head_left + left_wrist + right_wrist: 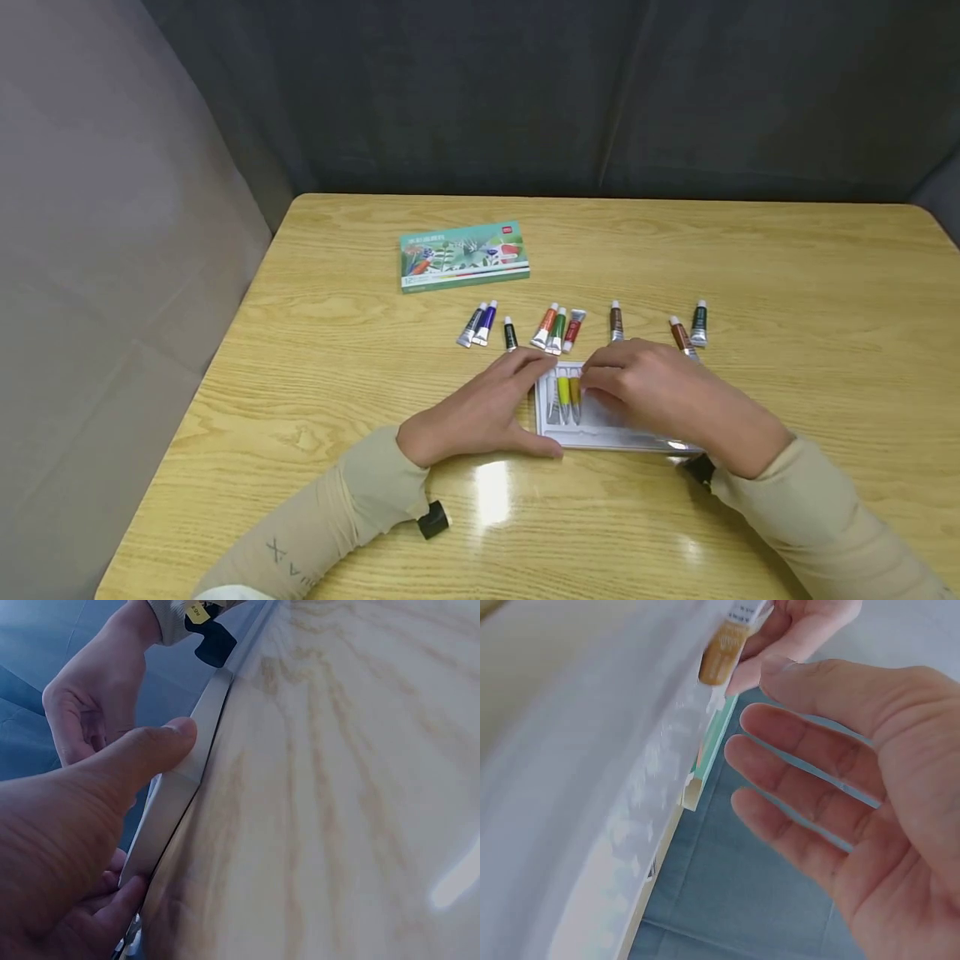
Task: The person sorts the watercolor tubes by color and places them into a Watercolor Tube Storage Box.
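Note:
A white plastic paint tray [592, 437] lies on the table, with a pale tube [553, 402], a yellow paint tube [564, 393] and an ochre paint tube [575, 396] side by side in its left slots. My left hand [487, 408] grips the tray's left end, thumb along the near edge and fingers at the far corner. In the left wrist view, the thumb [169, 739] presses the tray's side wall [174, 793]. Over the tray, my right hand [660, 387] is beside the ochre tube. Its spread, loosely bent fingers [802, 802] hold nothing in the right wrist view.
Behind the tray lie several loose paint tubes, among them orange [546, 323], red [574, 329], blue [486, 321], brown [616, 319] and dark green [699, 321]. A green paint box [465, 257] lies farther back. Dark curtain [480, 100] hangs behind the table.

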Demonstrator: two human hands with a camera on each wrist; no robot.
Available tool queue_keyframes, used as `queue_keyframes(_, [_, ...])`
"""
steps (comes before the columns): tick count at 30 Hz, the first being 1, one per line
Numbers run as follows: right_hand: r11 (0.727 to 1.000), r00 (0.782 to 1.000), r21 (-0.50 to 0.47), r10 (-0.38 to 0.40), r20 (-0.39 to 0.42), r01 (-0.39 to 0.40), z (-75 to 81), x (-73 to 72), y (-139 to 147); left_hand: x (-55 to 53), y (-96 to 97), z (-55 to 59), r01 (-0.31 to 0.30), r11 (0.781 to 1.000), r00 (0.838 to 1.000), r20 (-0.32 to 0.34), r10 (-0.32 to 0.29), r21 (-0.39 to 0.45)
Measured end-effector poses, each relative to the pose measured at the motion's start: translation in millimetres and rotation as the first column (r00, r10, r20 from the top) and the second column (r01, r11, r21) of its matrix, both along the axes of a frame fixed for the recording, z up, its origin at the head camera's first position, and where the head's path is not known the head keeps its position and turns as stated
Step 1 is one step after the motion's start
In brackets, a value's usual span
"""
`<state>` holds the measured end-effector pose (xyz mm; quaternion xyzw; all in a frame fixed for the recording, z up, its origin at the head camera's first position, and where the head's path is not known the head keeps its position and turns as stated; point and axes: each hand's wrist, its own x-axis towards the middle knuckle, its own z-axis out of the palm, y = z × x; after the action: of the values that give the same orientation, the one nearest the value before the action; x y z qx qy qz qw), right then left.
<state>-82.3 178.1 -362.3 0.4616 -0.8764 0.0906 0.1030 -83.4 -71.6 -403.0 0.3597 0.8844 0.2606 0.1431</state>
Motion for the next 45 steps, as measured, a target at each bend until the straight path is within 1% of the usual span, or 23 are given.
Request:
queue_keyframes(4, [1.000,1.000,-0.028,-0.013,0.007,0.013,3.2,-2.9,3,0.2,-0.3,0.3,-0.003,1.000,1.000,-0.002,0.003,-0.003])
queue_keyframes(10, [0.999,0.999,-0.035,-0.031,0.016,0.032,7.6,-7.8,9,0.1,0.2,-0.1,0.001,1.000,1.000,-0.015,-0.001,-0.008])
queue_keyframes(13, [0.999,0.999,-0.028,-0.044,0.030,0.045,10.7,-9.9,11,0.1,0.5,0.1,0.000,1.000,1.000,-0.016,0.000,-0.008])
queue_keyframes(20, [0.999,0.999,0.013,-0.031,0.036,0.030,14.9,-17.5,10,0.3,-1.1,-1.1,-0.003,1.000,1.000,-0.012,0.002,-0.011])
queue_keyframes(28, [0.999,0.998,0.034,-0.037,0.049,0.036,19.1,-29.5,11,-0.6,-1.1,-2.3,-0.002,1.000,1.000,-0.019,0.002,-0.009])
queue_keyframes(30, [0.999,0.998,0.023,-0.042,0.044,0.041,21.1,-33.2,14,-0.6,-0.9,-2.3,-0.004,1.000,1.000,-0.021,0.004,-0.013])
queue_keyframes(36, [0.997,0.999,-0.063,-0.046,-0.010,0.046,27.0,-45.4,30,-1.1,0.5,-1.9,0.000,1.000,0.999,-0.034,-0.001,-0.019])
queue_keyframes(41, [0.993,0.996,-0.087,-0.080,-0.028,0.077,31.5,-52.6,42,-1.3,0.2,-2.2,0.005,1.000,0.999,-0.038,-0.006,-0.019])
queue_keyframes(45, [0.988,0.992,-0.097,-0.122,-0.029,0.118,33.5,-57.3,49,-0.9,0.1,-1.8,0.007,1.000,0.999,-0.037,-0.007,-0.019])
